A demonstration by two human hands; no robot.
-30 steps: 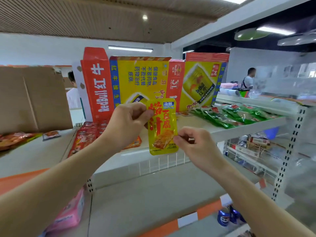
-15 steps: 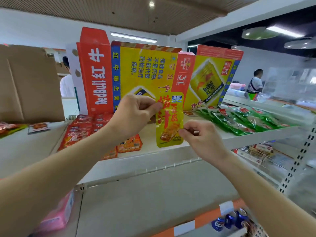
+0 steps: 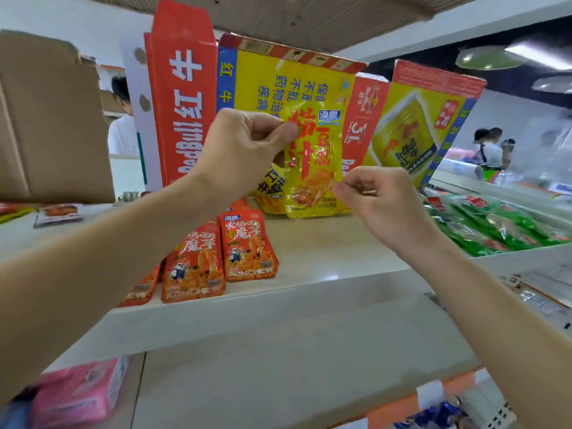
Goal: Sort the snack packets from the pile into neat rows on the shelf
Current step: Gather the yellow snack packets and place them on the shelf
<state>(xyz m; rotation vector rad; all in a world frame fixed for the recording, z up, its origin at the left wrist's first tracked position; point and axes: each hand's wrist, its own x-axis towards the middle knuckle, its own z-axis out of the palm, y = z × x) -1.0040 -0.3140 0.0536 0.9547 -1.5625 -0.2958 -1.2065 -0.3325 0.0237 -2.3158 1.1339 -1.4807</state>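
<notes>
Packet upright, long axis vertical

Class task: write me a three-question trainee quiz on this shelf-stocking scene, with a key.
1. True or false: the left hand and right hand both pinch the yellow packet.
2. The red packets lie on the shelf: A) left of the yellow packet, B) right of it, C) in the right hand?
3. Fill in: the far-right packets are coloured ___.
Key: 1 true; 2 A; 3 green.
</notes>
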